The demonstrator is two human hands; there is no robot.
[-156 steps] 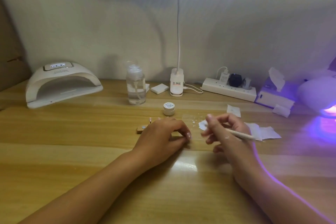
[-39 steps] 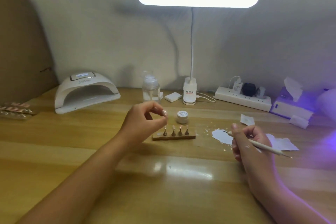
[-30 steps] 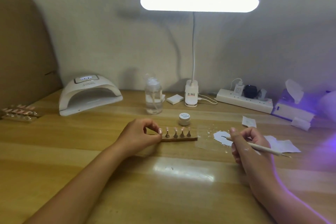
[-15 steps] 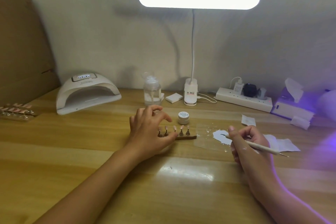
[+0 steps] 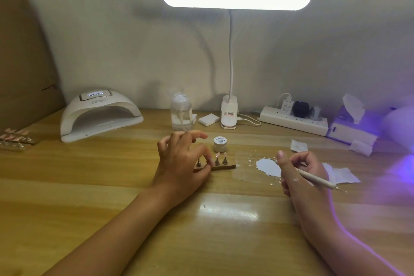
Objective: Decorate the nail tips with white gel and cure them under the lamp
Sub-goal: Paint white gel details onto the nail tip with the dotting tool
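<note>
The left hand, whose fingers were spread above the row half a second ago, has curled its forefinger down. It now pinches across the wooden holder with thumb and forefinger, its other fingers lifted. Three stands show on the holder; two of them carry pink nail tips. Any others are hidden by the thumb. The right hand grips one pen tool beside one white gel patch. One jar sits just behind the holder, and one white curing lamp stands far left.
</note>
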